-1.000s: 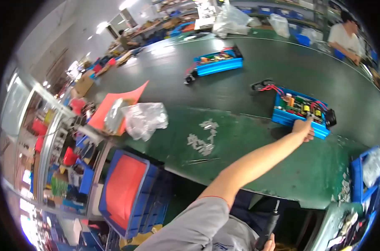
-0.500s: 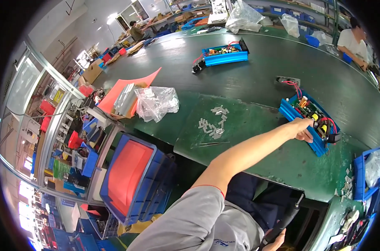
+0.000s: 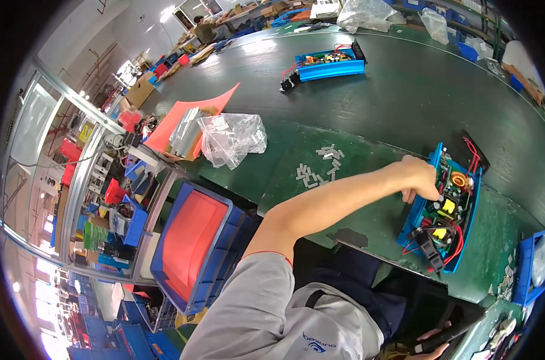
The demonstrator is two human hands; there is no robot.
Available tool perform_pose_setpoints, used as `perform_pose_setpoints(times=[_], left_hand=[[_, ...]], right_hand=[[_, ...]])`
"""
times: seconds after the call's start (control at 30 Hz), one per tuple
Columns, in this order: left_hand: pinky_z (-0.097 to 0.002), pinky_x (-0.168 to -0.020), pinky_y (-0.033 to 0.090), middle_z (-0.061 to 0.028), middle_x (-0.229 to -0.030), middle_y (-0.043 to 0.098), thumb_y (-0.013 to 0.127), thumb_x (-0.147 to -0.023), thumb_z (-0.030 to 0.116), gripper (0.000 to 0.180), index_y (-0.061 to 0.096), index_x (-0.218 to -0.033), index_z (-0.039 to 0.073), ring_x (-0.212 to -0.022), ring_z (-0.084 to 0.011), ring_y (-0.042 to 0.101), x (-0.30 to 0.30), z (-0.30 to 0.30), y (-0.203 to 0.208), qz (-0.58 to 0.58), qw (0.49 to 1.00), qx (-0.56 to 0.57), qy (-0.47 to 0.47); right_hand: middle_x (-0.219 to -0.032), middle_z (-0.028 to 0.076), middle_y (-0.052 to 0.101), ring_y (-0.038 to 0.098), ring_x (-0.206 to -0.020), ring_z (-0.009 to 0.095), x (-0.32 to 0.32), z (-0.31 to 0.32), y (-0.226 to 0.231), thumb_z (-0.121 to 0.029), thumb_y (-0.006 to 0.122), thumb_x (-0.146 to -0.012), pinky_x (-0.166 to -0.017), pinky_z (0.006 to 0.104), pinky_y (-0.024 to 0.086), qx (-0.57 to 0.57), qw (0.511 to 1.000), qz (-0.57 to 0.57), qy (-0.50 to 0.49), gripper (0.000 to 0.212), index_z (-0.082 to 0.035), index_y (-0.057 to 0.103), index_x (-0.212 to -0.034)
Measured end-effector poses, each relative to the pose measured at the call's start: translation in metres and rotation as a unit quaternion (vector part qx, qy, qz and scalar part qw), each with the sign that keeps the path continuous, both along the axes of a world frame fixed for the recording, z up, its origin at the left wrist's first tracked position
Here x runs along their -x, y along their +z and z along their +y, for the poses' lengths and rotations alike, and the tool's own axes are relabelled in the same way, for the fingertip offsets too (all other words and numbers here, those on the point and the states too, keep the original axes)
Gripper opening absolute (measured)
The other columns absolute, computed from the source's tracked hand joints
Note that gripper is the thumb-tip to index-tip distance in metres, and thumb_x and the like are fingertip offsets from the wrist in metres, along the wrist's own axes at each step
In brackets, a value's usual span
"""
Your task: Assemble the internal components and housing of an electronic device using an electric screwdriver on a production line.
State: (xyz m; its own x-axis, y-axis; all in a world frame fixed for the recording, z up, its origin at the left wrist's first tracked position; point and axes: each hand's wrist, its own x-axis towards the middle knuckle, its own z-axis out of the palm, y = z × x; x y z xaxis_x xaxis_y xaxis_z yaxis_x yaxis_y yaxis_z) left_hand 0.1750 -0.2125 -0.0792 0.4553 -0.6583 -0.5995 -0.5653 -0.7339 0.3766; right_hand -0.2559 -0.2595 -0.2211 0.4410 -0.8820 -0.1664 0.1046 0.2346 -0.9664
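Observation:
My left hand grips the upper left edge of a blue metal casing, its fingers closed and partly hidden. Inside the casing sits a circuit board with a copper coil, yellow-wrapped transformers and red wires. A black end piece with a fan hangs at the near end, and a dark end plate on red wires lies at the far end. Down at the lower right, my right hand is wrapped round a black electric screwdriver, held low beside the table edge. Its tip is hard to make out.
Small metal clips lie scattered on the green table. Behind them are a clear plastic bag and a box of metal strips. A second blue unit stands farther back. Blue crates are stacked left; a blue bin sits right.
The blue casing has turned and come nearer, with its fan end now toward me. My left hand has shifted to its left edge. The screwdriver has swung right and lies flatter.

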Motion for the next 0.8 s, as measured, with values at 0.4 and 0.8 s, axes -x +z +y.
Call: perform_pose_setpoints(times=[0.4,0.8], left_hand=[[-0.0539,-0.068,0.054,-0.0258,-0.076,0.068,0.063,-0.08,0.015,0.024,0.067,-0.067,-0.004,-0.076,-0.0446,0.07,0.018,0.022,-0.052,-0.143,0.954,0.254,-0.064],[-0.0526,-0.076,0.052,-0.0219,-0.089,0.07,0.06,-0.086,0.024,0.026,0.068,-0.101,0.005,-0.088,-0.0413,0.068,-0.056,0.022,-0.035,-0.088,0.959,0.178,-0.202]], right_hand=[[-0.077,0.008,0.063,0.057,-0.057,0.018,-0.019,-0.058,0.022,-0.05,0.046,-0.096,-0.052,0.0277,0.045,-0.008,0.998,0.054,-0.025,0.063,0.001,0.058,-0.131],[-0.125,0.017,0.062,0.06,-0.109,0.025,0.002,-0.085,0.017,-0.026,0.071,-0.095,-0.095,0.036,0.049,0.195,0.919,0.341,-0.021,0.064,0.003,0.045,-0.146]])
